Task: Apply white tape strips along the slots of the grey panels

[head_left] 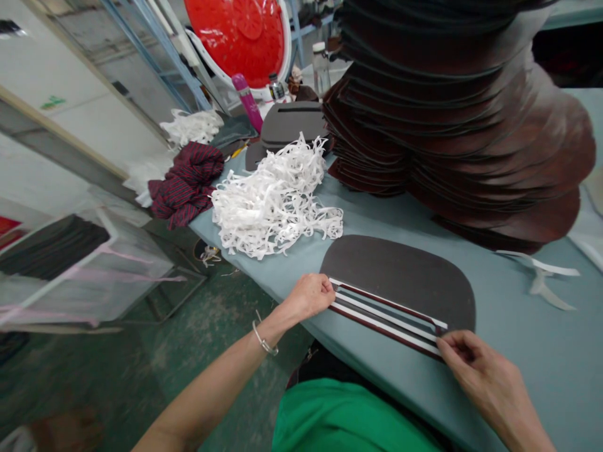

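Note:
A long, narrow dark-brown piece with white strips along it lies across the near edge of a dark grey rounded panel on the table. It has a long slot through which the panel or table shows. At its left end, my left hand pinches it between thumb and fingers. My right hand is closed on the other end, near the panel's right corner, with thumb and index finger at the strip. The fingertips partly hide both ends of the piece.
A heap of white ribbon-like scraps lies left of the panel. Tall stacks of dark-brown rounded sheets stand behind. Beyond the scraps are more grey panels, a striped cloth and a pink bottle. Loose white strips lie right.

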`<state>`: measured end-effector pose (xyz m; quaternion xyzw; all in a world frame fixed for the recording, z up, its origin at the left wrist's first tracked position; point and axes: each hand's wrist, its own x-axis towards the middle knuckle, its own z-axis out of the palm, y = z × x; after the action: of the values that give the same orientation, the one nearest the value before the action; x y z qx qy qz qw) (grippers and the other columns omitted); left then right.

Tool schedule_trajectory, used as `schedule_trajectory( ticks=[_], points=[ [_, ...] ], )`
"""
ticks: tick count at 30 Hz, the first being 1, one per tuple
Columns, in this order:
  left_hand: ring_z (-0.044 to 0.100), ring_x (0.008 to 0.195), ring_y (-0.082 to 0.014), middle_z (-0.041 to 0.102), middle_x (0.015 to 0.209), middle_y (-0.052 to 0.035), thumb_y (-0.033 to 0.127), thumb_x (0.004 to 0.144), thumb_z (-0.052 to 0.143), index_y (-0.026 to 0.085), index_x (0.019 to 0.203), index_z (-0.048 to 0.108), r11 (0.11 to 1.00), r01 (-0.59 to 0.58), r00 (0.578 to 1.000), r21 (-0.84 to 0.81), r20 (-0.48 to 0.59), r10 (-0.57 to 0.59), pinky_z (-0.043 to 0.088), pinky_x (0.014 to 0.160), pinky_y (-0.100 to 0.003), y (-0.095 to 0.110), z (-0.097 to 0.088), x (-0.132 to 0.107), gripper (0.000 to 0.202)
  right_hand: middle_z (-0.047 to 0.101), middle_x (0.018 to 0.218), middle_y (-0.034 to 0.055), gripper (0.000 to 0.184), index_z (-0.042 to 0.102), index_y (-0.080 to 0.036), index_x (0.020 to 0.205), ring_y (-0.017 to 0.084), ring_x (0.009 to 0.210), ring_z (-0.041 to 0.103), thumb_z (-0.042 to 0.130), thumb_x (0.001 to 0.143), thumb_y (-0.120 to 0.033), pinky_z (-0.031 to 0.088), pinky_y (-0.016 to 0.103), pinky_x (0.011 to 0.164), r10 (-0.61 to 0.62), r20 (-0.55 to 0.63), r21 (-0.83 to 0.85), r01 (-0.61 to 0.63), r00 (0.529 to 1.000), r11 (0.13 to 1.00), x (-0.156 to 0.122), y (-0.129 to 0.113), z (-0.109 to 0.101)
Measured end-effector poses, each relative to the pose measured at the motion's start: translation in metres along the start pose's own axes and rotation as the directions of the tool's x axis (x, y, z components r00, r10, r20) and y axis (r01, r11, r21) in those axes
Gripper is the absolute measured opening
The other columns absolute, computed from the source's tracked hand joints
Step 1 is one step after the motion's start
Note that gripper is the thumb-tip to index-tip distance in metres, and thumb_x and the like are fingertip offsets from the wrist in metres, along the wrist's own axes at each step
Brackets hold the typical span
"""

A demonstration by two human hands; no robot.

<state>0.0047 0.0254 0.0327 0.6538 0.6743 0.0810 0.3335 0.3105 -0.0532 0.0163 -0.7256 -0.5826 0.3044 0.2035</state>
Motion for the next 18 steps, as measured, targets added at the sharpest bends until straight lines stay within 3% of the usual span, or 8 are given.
schedule_trajectory(
  ticks=[4, 12, 18],
  points=[
    [0.057, 0.06, -0.0143, 0.066, 0.065, -0.0011, 0.021, 0.067, 0.052, 0.019, 0.068, 0.065, 1.0, 0.019, 0.999, 0.002, -0.048, -0.019, 0.038, 0.057, -0.024, 0.0, 0.006, -0.002, 0.013, 0.059, 0.051, -0.0004, 0.034, 0.059, -0.022, 0.067, 0.014, 0.044, 0.055, 0.049, 0.07, -0.055, 0.041, 0.022, 0.042, 0.0, -0.002, 0.0, 0.0, 1.0, 1.0, 0.0, 0.001, 0.001],
    [0.052, 0.052, -0.01, 0.06, 0.058, 0.002, 0.026, 0.068, 0.054, 0.017, 0.068, 0.064, 0.995, 0.029, 0.997, -0.1, 0.077, -0.021, 0.034, 0.048, -0.02, -0.007, 0.0, 0.003, 0.013, 0.058, 0.053, -0.0015, 0.032, 0.058, -0.023, 0.068, 0.014, 0.046, 0.053, 0.048, 0.073, -0.053, 0.04, 0.023, 0.045, 0.005, 0.001, -0.015, -0.005, 1.0, 1.0, -0.001, 0.003, 0.0],
    [0.051, 0.053, -0.0105, 0.06, 0.058, 0.0017, 0.024, 0.066, 0.054, 0.017, 0.067, 0.064, 0.996, 0.041, 0.998, -0.074, 0.043, -0.038, 0.033, 0.049, -0.021, -0.005, 0.003, 0.002, 0.012, 0.059, 0.057, -0.0017, 0.033, 0.057, -0.023, 0.071, 0.014, 0.051, 0.054, 0.047, 0.074, -0.054, 0.041, 0.024, 0.05, 0.019, 0.021, -0.013, -0.019, 1.0, 1.0, -0.002, 0.011, 0.004]
  ],
)
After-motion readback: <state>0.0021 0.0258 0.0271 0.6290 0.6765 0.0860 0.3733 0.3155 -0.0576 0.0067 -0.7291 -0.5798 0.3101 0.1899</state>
